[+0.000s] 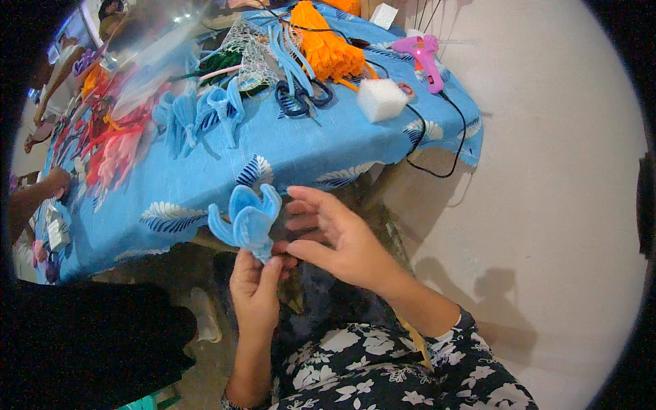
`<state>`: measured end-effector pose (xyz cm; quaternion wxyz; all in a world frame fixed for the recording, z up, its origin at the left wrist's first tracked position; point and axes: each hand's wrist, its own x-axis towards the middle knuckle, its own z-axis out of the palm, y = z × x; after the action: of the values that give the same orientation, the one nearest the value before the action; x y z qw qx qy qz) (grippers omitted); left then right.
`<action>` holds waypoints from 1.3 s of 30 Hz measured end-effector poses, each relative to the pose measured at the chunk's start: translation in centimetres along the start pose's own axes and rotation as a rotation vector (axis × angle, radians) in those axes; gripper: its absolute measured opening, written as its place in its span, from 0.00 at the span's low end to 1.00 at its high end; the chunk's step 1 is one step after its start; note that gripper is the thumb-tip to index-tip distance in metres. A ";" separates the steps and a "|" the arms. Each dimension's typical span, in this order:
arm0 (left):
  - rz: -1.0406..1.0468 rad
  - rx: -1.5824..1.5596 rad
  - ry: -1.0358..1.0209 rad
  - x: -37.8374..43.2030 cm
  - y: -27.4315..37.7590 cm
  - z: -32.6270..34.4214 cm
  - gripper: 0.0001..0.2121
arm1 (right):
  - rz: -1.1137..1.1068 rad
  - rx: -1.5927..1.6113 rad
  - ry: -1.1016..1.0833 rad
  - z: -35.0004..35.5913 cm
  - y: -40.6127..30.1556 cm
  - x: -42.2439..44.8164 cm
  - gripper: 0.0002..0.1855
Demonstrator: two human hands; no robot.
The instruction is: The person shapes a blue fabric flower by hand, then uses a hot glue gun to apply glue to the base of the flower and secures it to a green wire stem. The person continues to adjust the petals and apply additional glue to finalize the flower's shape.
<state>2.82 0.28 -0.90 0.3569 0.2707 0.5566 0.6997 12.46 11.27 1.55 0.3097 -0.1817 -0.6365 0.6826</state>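
Note:
A light-blue flower of fuzzy pipe cleaners (252, 223) stands upright with several looped petals spread at its top. My left hand (254, 282) pinches its narrow base between thumb and fingers. Just to the right of the petals, my right hand (333, 238) has its fingers apart and curved, with nothing seen in its grasp. Its lower fingers come close to the flower's base; whether they touch it cannot be told. Beyond the flower on the table lie more light-blue pipe-cleaner petals (220, 105).
A blue leaf-print cloth (302, 148) covers the table. On it are dark-handled scissors (302, 97), a white foam block (382, 100), orange pipe cleaners (330, 51) and a pink glue gun (425, 56), whose black cord (464, 133) hangs off the edge. Another person's hand (57, 182) rests far left.

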 end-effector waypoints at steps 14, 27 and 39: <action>0.075 -0.076 0.107 -0.1 1.9 -2.1 0.12 | -0.367 -1.078 0.830 -21.1 -8.8 7.6 0.17; 0.002 -0.053 0.154 0.6 3.0 -2.2 0.14 | 0.029 -1.381 0.655 -25.8 -7.1 14.7 0.29; -0.057 -0.084 0.128 1.5 2.5 -2.1 0.15 | 0.076 -1.131 0.610 -29.0 -5.1 17.5 0.23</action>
<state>-0.24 -0.04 1.01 0.3515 0.1941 0.5558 0.7280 19.13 44.61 5.54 0.3088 -0.5254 -0.7745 0.1696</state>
